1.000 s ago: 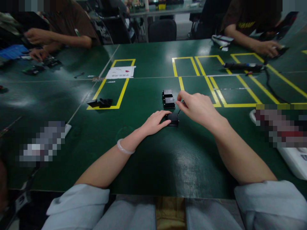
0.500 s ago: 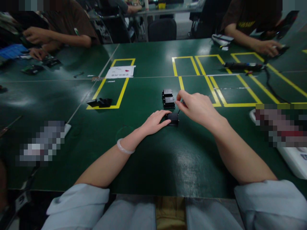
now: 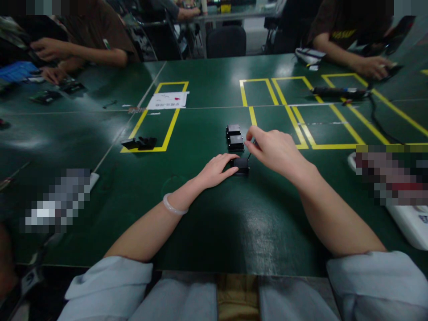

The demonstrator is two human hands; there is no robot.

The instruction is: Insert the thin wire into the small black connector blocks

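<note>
A small black box-shaped part (image 3: 241,166) lies on the green table in front of me. My left hand (image 3: 217,170) grips its left side, thumb in front and fingers over the back edge. In a pinch, my right hand (image 3: 272,147) holds a thin dark rod-like tool (image 3: 250,154), whose lower end reaches the part's back right corner. Its upper end is hidden in my fingers, so its exact kind is unclear. Just behind stand two similar black parts, a nearer one (image 3: 236,142) and a farther one (image 3: 233,129).
Yellow tape outlines (image 3: 172,129) mark the green table (image 3: 200,232). A black object (image 3: 139,143) and a white paper label (image 3: 168,100) lie left. Blurred-out devices sit at both sides. Co-workers' hands handle items across the table; a dark tool (image 3: 341,92) with a cable lies far right.
</note>
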